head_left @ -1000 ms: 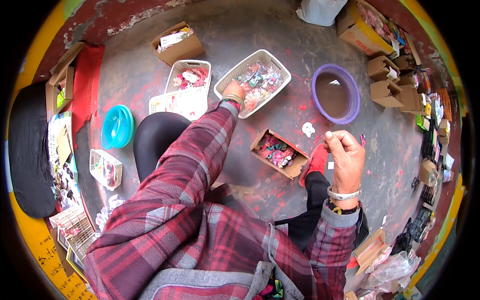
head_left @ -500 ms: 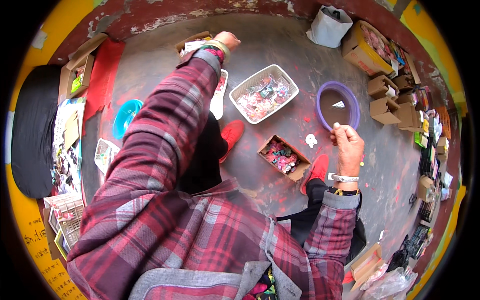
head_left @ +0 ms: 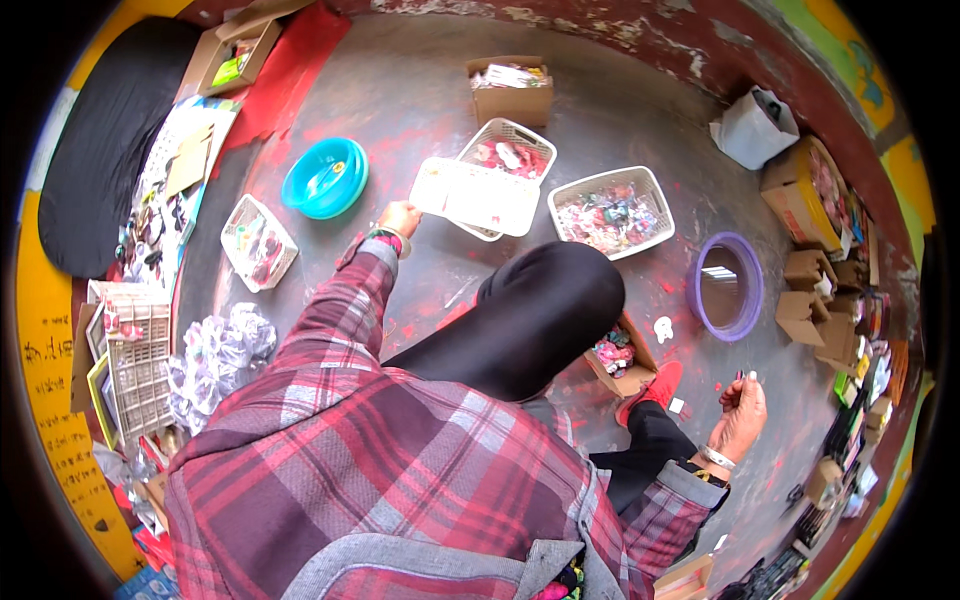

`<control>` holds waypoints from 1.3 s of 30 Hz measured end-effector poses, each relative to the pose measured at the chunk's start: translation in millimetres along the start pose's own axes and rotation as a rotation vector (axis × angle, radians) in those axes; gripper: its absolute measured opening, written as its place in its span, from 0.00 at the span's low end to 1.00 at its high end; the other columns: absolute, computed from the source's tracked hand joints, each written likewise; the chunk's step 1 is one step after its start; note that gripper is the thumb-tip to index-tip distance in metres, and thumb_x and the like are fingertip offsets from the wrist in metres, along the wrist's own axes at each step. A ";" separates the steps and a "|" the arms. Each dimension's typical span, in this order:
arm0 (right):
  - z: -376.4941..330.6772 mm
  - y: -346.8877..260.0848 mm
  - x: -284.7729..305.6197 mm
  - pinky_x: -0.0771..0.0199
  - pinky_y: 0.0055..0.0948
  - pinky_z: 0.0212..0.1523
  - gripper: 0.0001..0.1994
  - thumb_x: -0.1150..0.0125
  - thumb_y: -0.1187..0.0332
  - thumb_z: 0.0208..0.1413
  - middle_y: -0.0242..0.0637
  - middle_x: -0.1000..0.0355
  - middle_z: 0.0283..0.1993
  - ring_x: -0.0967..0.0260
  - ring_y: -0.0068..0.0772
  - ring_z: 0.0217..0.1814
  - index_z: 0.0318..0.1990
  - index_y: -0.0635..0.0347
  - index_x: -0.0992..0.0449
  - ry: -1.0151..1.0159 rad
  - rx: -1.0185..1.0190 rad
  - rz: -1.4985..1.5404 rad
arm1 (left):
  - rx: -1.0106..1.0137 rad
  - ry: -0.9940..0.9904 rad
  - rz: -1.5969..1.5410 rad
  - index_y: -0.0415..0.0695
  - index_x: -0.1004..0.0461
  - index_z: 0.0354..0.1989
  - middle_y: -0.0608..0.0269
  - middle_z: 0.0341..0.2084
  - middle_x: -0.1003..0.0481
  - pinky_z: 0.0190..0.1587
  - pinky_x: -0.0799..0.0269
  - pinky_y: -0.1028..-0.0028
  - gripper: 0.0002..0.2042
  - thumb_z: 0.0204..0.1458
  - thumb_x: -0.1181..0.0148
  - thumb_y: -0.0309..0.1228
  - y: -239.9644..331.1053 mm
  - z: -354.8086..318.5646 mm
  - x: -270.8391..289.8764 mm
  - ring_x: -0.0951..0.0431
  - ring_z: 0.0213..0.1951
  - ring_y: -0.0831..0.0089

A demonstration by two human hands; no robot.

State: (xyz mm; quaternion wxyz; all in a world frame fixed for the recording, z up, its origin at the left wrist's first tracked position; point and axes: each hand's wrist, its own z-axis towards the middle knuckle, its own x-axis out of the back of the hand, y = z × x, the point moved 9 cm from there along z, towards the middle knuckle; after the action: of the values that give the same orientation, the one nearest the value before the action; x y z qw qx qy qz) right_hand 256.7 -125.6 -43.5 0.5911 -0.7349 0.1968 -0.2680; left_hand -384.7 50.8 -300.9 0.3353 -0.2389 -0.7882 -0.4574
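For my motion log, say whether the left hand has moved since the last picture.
Yes: relative to the far cardboard box, the left hand moved leftward and nearer the body.

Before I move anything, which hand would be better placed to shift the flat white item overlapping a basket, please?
Probably the left: the left hand is at the left edge of the flat white item, while the right hand is well off to the right, beyond the bent knee.
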 end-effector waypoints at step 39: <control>19.2 9.0 -83.9 0.41 0.18 0.23 0.16 0.45 0.62 0.56 0.28 0.36 0.18 0.40 0.18 0.21 0.19 0.61 0.32 -0.196 -0.019 -0.308 | 0.227 0.020 0.173 0.48 0.26 0.42 0.55 0.40 0.25 0.48 0.34 0.63 0.18 0.44 0.44 0.41 69.9 58.4 -104.5 0.26 0.44 0.58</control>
State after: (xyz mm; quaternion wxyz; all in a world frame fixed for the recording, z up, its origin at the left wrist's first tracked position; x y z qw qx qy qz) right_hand 203.6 -62.1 -68.9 0.5522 -0.7846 0.0259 -0.2808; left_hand -286.0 127.6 -360.6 0.4062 -0.2620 -0.8079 -0.3371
